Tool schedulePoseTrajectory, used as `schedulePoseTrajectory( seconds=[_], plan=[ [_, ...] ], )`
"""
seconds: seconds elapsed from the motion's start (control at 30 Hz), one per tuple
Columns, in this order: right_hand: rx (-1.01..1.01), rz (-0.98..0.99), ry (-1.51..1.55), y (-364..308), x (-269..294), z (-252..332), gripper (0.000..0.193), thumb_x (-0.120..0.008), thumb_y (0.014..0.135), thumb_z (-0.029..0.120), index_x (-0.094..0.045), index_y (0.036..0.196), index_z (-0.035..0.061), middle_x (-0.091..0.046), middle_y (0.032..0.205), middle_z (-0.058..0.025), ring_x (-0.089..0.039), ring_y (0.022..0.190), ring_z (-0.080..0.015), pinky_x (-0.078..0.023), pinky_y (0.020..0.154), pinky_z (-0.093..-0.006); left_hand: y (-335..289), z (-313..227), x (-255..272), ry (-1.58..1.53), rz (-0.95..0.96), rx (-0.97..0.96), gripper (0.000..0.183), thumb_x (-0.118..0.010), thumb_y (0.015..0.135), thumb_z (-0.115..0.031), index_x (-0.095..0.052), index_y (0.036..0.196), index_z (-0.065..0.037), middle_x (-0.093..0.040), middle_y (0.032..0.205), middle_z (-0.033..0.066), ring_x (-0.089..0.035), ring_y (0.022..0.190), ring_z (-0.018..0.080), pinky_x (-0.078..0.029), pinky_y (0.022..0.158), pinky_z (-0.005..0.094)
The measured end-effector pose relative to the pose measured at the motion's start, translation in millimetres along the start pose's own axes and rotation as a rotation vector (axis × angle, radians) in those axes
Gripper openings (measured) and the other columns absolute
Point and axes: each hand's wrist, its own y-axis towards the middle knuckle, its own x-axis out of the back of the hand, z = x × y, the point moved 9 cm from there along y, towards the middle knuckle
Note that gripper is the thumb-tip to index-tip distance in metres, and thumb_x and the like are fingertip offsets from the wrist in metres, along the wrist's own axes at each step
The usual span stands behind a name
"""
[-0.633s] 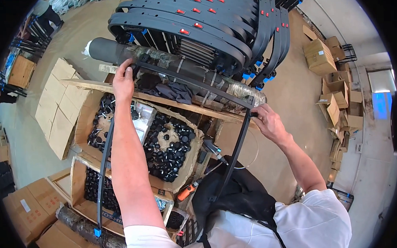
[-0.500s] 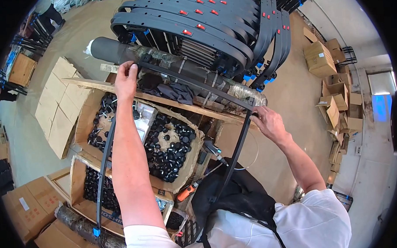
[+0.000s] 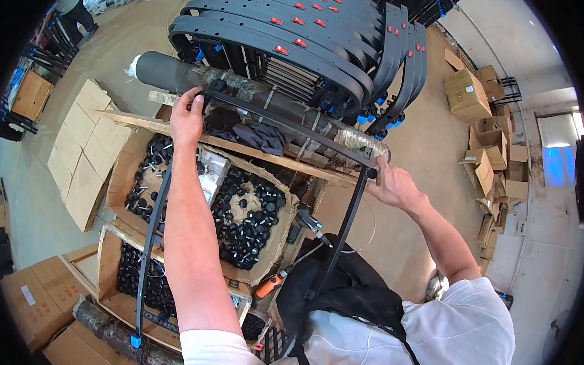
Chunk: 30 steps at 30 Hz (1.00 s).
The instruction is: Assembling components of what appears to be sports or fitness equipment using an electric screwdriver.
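Note:
A black metal frame [image 3: 288,121] stretches crosswise before me, its two long side bars running back toward my body. At the frame's far left corner, my left hand [image 3: 187,122] is closed, thumb and fingers pinched around the corner; its grip hides whatever small part lies there. My right hand [image 3: 398,185] is at the right corner, fingers curled beside a round black knob [image 3: 372,173], the thumb and fingertips against its side. Below my left forearm, cardboard boxes hold many black round-headed knobs [image 3: 251,216], some with metal bolts showing.
Curved black frames with red clips [image 3: 300,44] are stacked ahead. A wrapped roller [image 3: 163,71] lies behind the crossbar. An orange-handled tool [image 3: 268,286] and a grey power driver [image 3: 313,223] rest between the boxes and my black apron. Empty cartons [image 3: 469,92] line the right wall.
My right fingers have shifted around the right corner, index finger now raised, and the black knob shows more plainly. My left hand stays at the left corner. The view has moved slightly.

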Motion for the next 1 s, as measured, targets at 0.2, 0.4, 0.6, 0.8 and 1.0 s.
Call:
schedulePoseTrajectory(
  seconds=[0.2, 0.4, 0.6, 0.8, 1.0],
  plan=[
    [-0.047, 0.068, -0.150, 14, -4, 5, 0.054, -0.067, 0.097, 0.049, -0.064, 0.112, -0.0022, -0.071, 0.074, -0.0212, -0.073, 0.079, -0.0437, -0.058, 0.077, -0.0534, -2, 13, 13, -0.159, -0.072, -0.030, 0.029, -0.068, 0.103, -0.024, -0.074, 0.129, -0.015, -0.071, 0.125, 0.0104, -0.069, 0.108, 0.0215, -0.053, 0.100, 0.0355],
    [0.082, -0.138, -0.121, -7, 41, 18, 0.050, -0.073, 0.092, 0.049, -0.075, 0.101, 0.0005, -0.075, 0.090, -0.0216, -0.076, 0.087, -0.0388, -0.060, 0.076, -0.0514, -5, -21, -6, 0.175, -0.002, -0.029, 0.032, -0.064, 0.105, -0.023, -0.070, 0.135, -0.014, -0.074, 0.125, 0.0099, -0.069, 0.114, 0.0221, -0.051, 0.103, 0.0362],
    [0.171, -0.077, -0.319, -5, 30, 20, 0.036, -0.076, 0.089, 0.037, -0.075, 0.105, 0.0048, -0.077, 0.091, -0.0180, -0.077, 0.090, -0.0357, -0.061, 0.078, -0.0475, 1, -5, -8, -0.004, -0.007, -0.014, 0.034, -0.072, 0.100, -0.033, -0.074, 0.127, -0.013, -0.073, 0.119, 0.0100, -0.070, 0.107, 0.0206, -0.053, 0.100, 0.0364],
    [0.281, -0.135, -0.303, -3, 32, 29, 0.023, -0.071, 0.089, 0.024, -0.073, 0.099, 0.0034, -0.077, 0.092, -0.0171, -0.076, 0.091, -0.0334, -0.061, 0.076, -0.0471, -2, -5, 1, 0.069, -0.054, -0.069, 0.032, -0.071, 0.100, -0.030, -0.074, 0.131, -0.021, -0.070, 0.126, 0.0102, -0.069, 0.114, 0.0245, -0.052, 0.102, 0.0368],
    [0.269, -0.089, -0.413, 3, 22, 25, 0.018, -0.067, 0.089, 0.020, -0.072, 0.094, 0.0039, -0.076, 0.085, -0.0138, -0.078, 0.080, -0.0331, -0.062, 0.070, -0.0477, -7, -6, 0, 0.069, -0.047, 0.002, 0.032, -0.068, 0.102, -0.030, -0.073, 0.132, -0.020, -0.070, 0.131, 0.0103, -0.071, 0.112, 0.0267, -0.053, 0.101, 0.0370]
  ],
)
